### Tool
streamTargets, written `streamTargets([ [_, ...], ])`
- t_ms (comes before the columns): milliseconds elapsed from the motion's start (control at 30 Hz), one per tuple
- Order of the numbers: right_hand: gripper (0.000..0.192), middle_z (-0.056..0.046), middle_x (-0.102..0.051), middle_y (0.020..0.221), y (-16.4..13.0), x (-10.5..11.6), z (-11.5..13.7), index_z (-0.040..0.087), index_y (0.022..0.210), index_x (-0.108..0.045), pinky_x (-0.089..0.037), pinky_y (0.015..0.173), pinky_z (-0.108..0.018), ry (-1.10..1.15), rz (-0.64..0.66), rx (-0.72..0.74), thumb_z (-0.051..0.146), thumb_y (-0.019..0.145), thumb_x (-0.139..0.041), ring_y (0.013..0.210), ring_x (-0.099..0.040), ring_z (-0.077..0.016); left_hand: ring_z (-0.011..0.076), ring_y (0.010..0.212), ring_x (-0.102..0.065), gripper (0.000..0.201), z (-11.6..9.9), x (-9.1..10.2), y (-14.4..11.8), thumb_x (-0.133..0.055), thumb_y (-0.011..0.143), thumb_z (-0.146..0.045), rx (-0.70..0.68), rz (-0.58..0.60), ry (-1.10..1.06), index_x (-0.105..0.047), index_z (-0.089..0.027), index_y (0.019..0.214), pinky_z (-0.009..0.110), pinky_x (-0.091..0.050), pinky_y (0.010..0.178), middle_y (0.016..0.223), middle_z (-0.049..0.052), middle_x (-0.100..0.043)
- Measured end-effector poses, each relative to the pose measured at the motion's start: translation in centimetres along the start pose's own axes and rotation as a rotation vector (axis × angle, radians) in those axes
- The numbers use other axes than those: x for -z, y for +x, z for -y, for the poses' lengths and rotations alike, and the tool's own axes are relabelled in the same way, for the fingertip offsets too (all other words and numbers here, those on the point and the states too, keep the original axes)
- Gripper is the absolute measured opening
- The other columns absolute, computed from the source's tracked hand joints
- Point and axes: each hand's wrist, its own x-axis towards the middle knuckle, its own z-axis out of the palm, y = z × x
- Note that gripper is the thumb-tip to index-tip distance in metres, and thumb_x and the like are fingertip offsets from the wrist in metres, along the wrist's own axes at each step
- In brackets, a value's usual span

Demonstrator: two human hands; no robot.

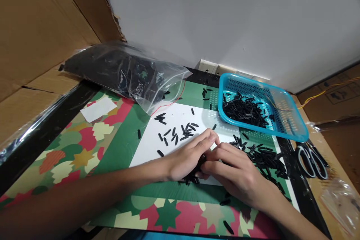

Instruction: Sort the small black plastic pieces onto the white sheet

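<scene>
My left hand (194, 153) and my right hand (236, 168) meet over the white sheet (146, 146). The left one is closed, its fingers curled, with small black elongated pieces (192, 177) in and under the palm. Fingertips of my right hand press together against the left hand; what they grip is hidden. More black slivers (187, 130) lie scattered on the paper behind the hands. To the right, a larger heap of the same pieces (266, 159) spreads beside my right wrist.
A blue plastic basket (292, 120) holding many black pieces stands at the back right. Scissors (311, 161) lie on cardboard at the right, near a small clear bag (341, 202). A large zip bag (112, 69) with dark contents rests at the back left, behind a white paper scrap (98, 109).
</scene>
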Motion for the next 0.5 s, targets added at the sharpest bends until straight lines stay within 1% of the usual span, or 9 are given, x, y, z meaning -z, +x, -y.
streamTargets([
  [67, 0.010, -0.008, -0.070, 0.091, -0.1, -0.1, -0.1, 0.016, 0.104, -0.067, -0.044, 0.067, -0.034, -0.063, -0.032, 0.038, 0.009, 0.099, -0.060, 0.077, -0.055, -0.0188, 0.0097, 0.050, -0.038, 0.037, 0.1, 0.2, 0.2, -0.042, 0.103, -0.060, 0.052, 0.049, -0.028, -0.052, -0.024, 0.104, 0.020, -0.029, 0.046, 0.063, -0.007, -0.042],
  [100, 0.012, -0.009, -0.071, 0.093, -0.2, -0.1, -0.2, 0.015, 0.106, -0.066, -0.045, 0.067, -0.034, -0.059, -0.051, 0.043, 0.007, 0.099, -0.059, 0.078, -0.057, -0.0191, 0.0098, 0.049, -0.037, 0.037, 0.2, 0.4, 0.3, -0.040, 0.104, -0.061, 0.081, 0.066, -0.031, -0.051, -0.025, 0.104, 0.020, -0.029, 0.046, 0.062, -0.007, -0.042],
  [133, 0.015, -0.009, -0.072, 0.094, -0.2, 0.0, -0.3, 0.015, 0.109, -0.064, -0.048, 0.069, -0.034, -0.029, -0.073, 0.036, 0.006, 0.099, -0.057, 0.080, -0.060, -0.0195, 0.0100, 0.049, -0.039, 0.038, 0.3, 0.5, 0.4, -0.040, 0.104, -0.060, 0.088, 0.058, -0.033, -0.051, -0.025, 0.102, 0.020, -0.028, 0.046, 0.061, -0.007, -0.044],
  [233, 0.022, -0.008, -0.073, 0.095, -0.3, 0.3, -0.5, 0.018, 0.112, -0.063, -0.055, 0.076, -0.035, 0.161, -0.160, -0.054, 0.002, 0.099, -0.054, 0.087, -0.066, -0.0196, 0.0102, 0.049, -0.047, 0.037, 0.4, 1.1, 0.7, -0.044, 0.103, -0.056, 0.084, 0.045, -0.005, -0.050, -0.022, 0.090, 0.019, -0.028, 0.044, 0.062, -0.004, -0.052],
  [300, 0.023, -0.007, -0.073, 0.096, -0.4, 0.6, -0.6, 0.019, 0.110, -0.064, -0.057, 0.079, -0.035, 0.263, -0.236, -0.126, 0.002, 0.097, -0.058, 0.088, -0.068, -0.0191, 0.0092, 0.047, -0.046, 0.037, 0.2, 1.3, 0.9, -0.046, 0.103, -0.051, 0.084, 0.070, 0.021, -0.050, -0.020, 0.083, 0.019, -0.028, 0.044, 0.059, -0.002, -0.053],
  [400, 0.024, -0.007, -0.073, 0.096, -0.8, 0.9, -1.0, 0.020, 0.110, -0.066, -0.058, 0.079, -0.035, 0.333, -0.338, -0.206, 0.002, 0.094, -0.061, 0.089, -0.069, -0.0197, 0.0078, 0.043, -0.042, 0.037, -0.3, 1.4, 0.8, -0.048, 0.102, -0.045, 0.102, 0.126, 0.043, -0.051, -0.018, 0.077, 0.019, -0.027, 0.043, 0.055, -0.001, -0.054],
  [500, 0.023, -0.006, -0.073, 0.097, -1.2, 0.9, -1.5, 0.021, 0.109, -0.068, -0.058, 0.079, -0.037, 0.332, -0.339, -0.256, 0.005, 0.094, -0.063, 0.089, -0.069, -0.0209, 0.0073, 0.043, -0.041, 0.037, -0.4, 1.4, 0.8, -0.051, 0.100, -0.043, 0.105, 0.146, 0.006, -0.052, -0.017, 0.074, 0.020, -0.028, 0.044, 0.056, 0.000, -0.054],
])
